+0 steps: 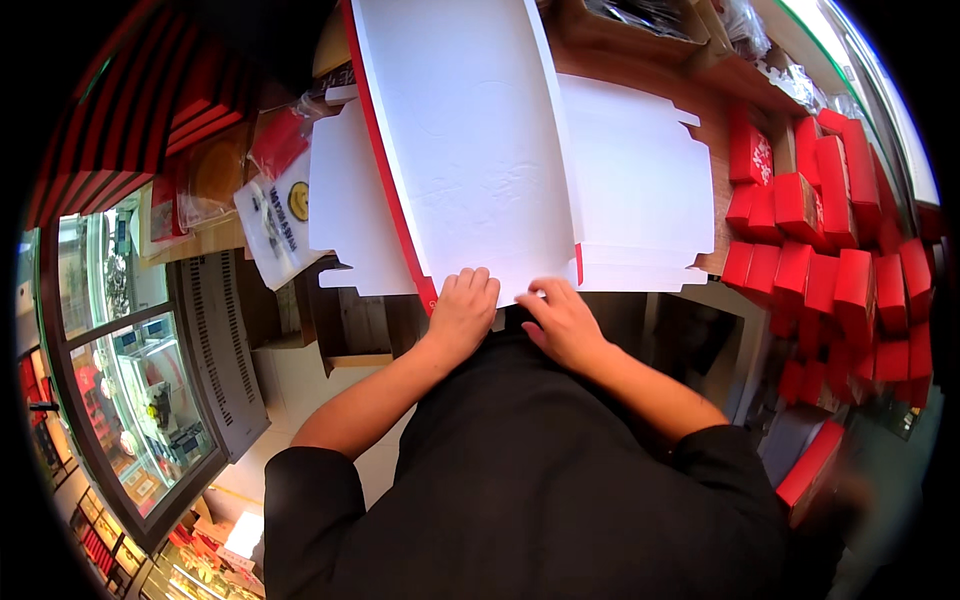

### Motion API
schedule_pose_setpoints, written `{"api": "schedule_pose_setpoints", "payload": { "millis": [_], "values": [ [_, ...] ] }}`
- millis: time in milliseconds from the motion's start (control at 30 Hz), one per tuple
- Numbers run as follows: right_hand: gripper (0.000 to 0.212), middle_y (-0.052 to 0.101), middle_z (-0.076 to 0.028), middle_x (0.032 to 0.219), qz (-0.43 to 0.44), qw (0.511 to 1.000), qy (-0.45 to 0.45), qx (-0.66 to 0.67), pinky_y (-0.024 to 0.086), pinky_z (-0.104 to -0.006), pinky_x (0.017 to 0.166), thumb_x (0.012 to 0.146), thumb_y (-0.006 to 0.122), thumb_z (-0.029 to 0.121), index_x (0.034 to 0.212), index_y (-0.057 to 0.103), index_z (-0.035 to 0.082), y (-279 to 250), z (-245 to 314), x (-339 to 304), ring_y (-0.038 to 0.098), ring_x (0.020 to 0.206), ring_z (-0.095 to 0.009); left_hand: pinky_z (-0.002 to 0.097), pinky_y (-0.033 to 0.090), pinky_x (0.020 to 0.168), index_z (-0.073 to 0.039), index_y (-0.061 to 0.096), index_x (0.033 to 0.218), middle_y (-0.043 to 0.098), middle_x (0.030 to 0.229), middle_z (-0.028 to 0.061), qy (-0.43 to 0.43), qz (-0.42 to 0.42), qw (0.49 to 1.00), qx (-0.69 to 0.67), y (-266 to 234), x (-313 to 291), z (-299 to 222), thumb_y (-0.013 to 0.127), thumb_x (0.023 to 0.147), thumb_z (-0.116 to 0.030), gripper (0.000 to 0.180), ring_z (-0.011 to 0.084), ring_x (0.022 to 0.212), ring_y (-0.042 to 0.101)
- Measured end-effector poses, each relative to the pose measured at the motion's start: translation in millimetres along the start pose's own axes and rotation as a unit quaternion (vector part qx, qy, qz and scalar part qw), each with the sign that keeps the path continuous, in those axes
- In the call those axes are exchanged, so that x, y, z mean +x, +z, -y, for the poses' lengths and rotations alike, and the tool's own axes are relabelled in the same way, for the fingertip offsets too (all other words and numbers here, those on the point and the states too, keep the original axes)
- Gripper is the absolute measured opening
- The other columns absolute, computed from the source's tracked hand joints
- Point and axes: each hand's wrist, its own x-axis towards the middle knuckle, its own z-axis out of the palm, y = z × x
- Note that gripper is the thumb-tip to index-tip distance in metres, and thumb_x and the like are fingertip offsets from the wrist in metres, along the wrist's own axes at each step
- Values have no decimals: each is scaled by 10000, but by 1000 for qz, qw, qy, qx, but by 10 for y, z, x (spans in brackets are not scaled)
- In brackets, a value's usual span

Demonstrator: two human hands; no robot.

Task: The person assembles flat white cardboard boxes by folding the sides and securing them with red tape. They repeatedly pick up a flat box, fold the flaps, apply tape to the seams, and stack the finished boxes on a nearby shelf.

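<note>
A partly folded cardboard box (pixel 470 130), white inside with red outer edges, stretches away from my body with its long sides raised. My left hand (pixel 465 312) is closed over its near end, close to the red left corner, with the fingertips on the white inside. Just to the right, my right hand (pixel 565 325) has curled fingers at the same near end, thumb lower and slightly apart. The tips of the right fingers are a little blurred. Flat white card with notched edges spreads out on the left (pixel 350 200) and the right (pixel 640 180) of the box.
Many small red boxes (pixel 800 210) are stacked at the right. Clear plastic packaging (pixel 215 180) and a printed white bag (pixel 280 220) lie at the left of the wooden table (pixel 640 55). An open carton (pixel 650 25) stands at the back; a glass-fronted case (pixel 140 400) is at the far left.
</note>
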Motion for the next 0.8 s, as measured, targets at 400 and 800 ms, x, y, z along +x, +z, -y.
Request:
{"api": "schedule_pose_setpoints", "payload": {
  "millis": [400, 800],
  "values": [
    [90, 595, -114, 881, 338, 935, 36, -105, 498, -345, 781, 770, 603, 65, 854, 624, 39, -183, -472, 1040, 584, 889, -285, 426, 496, 691, -43, 530, 833, 541, 839, 135, -89, -19, 989, -118, -112, 154, 402, 591, 872, -122, 108, 327, 829, 566],
    [91, 577, -85, 836, 133, 939, -187, -258, 448, -314, 749, 735, 605, 77, 821, 610, 48, 81, -474, 875, 543, 855, -234, 308, 445, 689, -37, 532, 829, 481, 807, 82, 42, -53, 994, 85, -35, 128, 355, 571, 709, -83, 134, 223, 793, 504]
  ]
}}
